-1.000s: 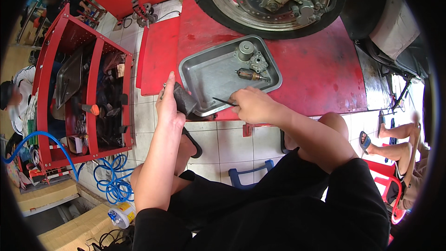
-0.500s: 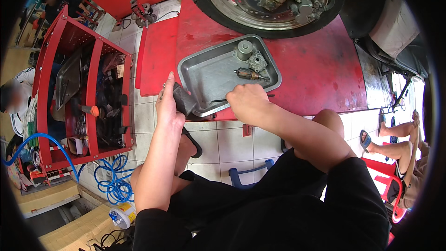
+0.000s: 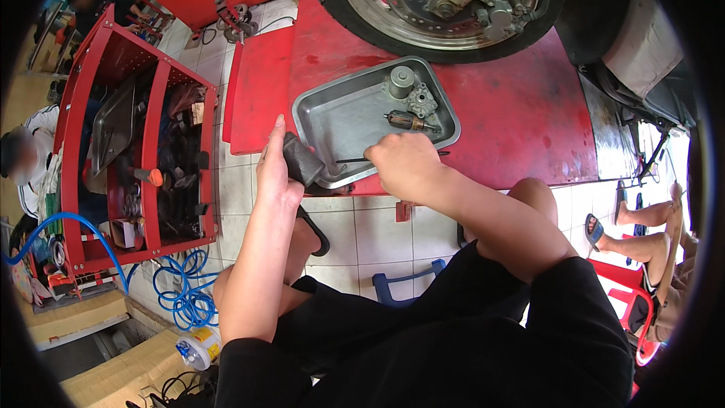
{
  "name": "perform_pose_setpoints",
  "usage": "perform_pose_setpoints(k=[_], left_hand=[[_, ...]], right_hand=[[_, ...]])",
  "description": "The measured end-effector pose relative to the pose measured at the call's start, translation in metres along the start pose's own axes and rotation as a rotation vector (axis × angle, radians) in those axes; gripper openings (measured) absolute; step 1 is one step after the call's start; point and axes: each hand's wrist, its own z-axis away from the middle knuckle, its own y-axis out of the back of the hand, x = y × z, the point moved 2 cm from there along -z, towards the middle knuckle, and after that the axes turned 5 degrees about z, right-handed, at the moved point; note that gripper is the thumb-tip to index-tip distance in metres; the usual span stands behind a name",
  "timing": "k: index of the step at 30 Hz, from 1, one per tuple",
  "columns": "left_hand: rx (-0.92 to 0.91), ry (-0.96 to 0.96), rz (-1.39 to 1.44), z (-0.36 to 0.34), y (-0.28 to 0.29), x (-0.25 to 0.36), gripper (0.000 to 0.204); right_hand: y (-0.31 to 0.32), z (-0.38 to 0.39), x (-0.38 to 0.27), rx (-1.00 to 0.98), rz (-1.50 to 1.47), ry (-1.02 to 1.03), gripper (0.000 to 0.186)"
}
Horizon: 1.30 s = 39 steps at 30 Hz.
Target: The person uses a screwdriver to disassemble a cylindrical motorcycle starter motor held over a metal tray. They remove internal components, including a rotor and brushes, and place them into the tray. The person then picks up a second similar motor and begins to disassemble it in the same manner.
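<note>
My left hand (image 3: 273, 170) grips a dark grey, rough-looking block-shaped part (image 3: 304, 164) over the near left corner of a metal tray (image 3: 340, 117). Closed around a thin black rod-like tool (image 3: 351, 160), my right hand (image 3: 405, 164) is above the tray's near edge. The tool's left end points toward the grey part, with a small gap between them. Inside the tray, at its right side, are a silver cylindrical housing (image 3: 401, 81), a cast metal cover (image 3: 423, 100) and a motor armature with copper windings (image 3: 408, 120).
The tray rests on a red platform (image 3: 521, 121), below a motorcycle wheel (image 3: 445, 49). A red tool cart (image 3: 155, 151) stands left, with a coiled blue hose (image 3: 181, 287) beside it. A blue stool (image 3: 393, 295) is beneath me. Other people sit at both sides.
The grey part in my left hand has turned slightly, showing more of its face. My right hand and the rod-like tool have shifted only a little.
</note>
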Motion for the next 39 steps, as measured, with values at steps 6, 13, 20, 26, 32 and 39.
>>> perform_pose_setpoints(k=[6, 13, 20, 26, 32, 39], left_hand=[[-0.030, 0.121, 0.085, 0.001, 0.000, 0.002, 0.045], [-0.314, 0.251, 0.293, 0.026, -0.019, 0.007, 0.054], [-0.626, 0.281, 0.523, 0.051, -0.039, 0.010, 0.060], [-0.759, 0.215, 0.309, 0.056, -0.066, 0.005, 0.069], [-0.440, 0.133, 0.086, 0.050, -0.082, -0.034, 0.059], [-0.497, 0.258, 0.149, 0.041, -0.084, -0.046, 0.055]], right_hand=[[0.001, -0.001, 0.014, -0.063, -0.056, -0.067, 0.024], [0.027, 0.023, 0.028, -0.025, -1.390, -0.182, 0.036], [0.019, 0.066, 0.046, 0.030, -1.591, -0.145, 0.041], [-0.006, 0.091, 0.066, -0.180, -1.614, -0.307, 0.038], [0.030, 0.116, 0.055, 0.013, -1.461, -0.106, 0.042], [0.007, 0.115, 0.052, -0.022, -1.272, -0.108, 0.030]])
